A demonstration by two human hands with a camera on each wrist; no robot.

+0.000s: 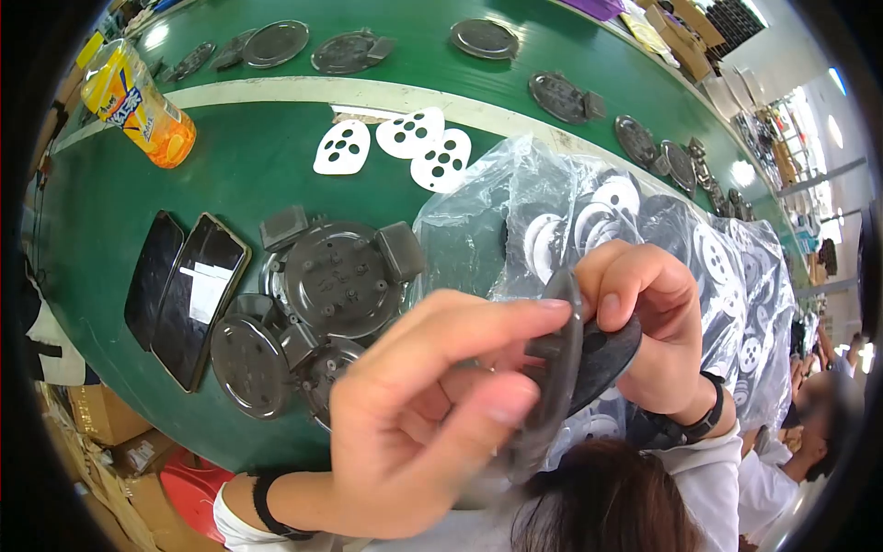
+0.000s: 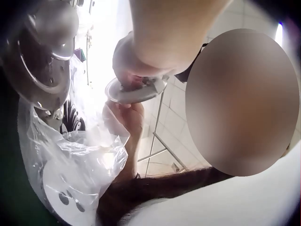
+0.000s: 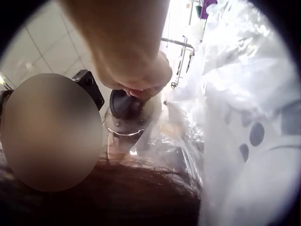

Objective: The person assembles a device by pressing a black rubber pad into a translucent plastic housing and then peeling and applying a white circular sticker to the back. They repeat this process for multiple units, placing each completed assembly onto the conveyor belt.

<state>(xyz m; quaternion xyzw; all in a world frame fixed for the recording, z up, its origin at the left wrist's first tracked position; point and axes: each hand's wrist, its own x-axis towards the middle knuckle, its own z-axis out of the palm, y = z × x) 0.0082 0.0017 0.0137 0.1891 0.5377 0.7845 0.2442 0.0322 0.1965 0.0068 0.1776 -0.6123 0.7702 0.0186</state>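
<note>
My left hand (image 1: 414, 405) grips a dark, see-through round plastic cover (image 1: 563, 368) by its edge, the disc turned nearly edge-on. Fingers of my right hand (image 1: 655, 317) pinch a thin black pad (image 1: 609, 363), which lies against the cover's inner side. In the left wrist view the round cover (image 2: 129, 95) shows below the left hand, with the other hand's fingers under it. From the right wrist, the black pad (image 3: 123, 104) appears in front of the cover's rounded face. Several similar round covers (image 1: 336, 276) with box-like side pieces lie left of the hands.
A clear plastic bag (image 1: 469, 212) full of white-and-black perforated pads spreads behind the right hand. White perforated sheets (image 1: 342, 147), two phones (image 1: 198, 299) and an orange drink bottle (image 1: 138, 106) are on the green table. More covers (image 1: 485, 39) line the far strip.
</note>
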